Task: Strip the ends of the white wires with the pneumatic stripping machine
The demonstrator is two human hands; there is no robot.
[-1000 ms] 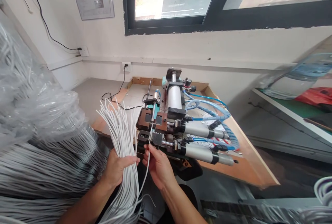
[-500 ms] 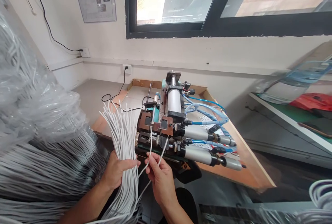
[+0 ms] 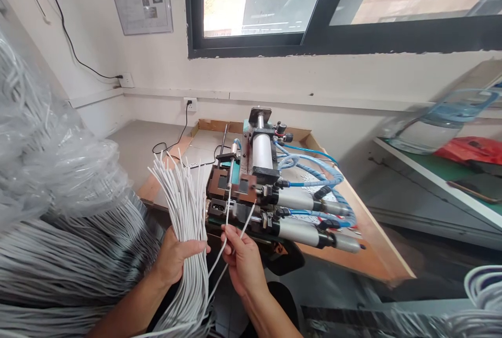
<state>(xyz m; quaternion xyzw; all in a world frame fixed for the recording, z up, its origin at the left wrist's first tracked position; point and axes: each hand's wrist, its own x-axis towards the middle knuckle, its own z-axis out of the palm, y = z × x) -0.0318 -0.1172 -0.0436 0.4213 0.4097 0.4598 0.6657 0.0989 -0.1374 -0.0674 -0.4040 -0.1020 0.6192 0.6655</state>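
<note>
A thick bundle of white cables stands upright in my left hand, whose fingers and thumb wrap round it. My right hand pinches a white cable between thumb and fingertips. That cable's upper end reaches into the middle of a pneumatic wire-stripping machine, by its brown jaw plates. A second white cable passes through the same hand and slants up, its tip in front of the right brown plate. Whether that tip touches the plate I cannot tell.
More grey-white cables, partly wrapped in clear plastic, are heaped at the left. The machine sits in a wooden-edged tray with blue air hoses. A green shelf holds a water bottle at the right. Coiled cables lie lower right.
My right hand has moved slightly up, and the pinched cable's end now reaches deeper into the machine. My left hand keeps its hold on the bundle. The view has shifted slightly.
</note>
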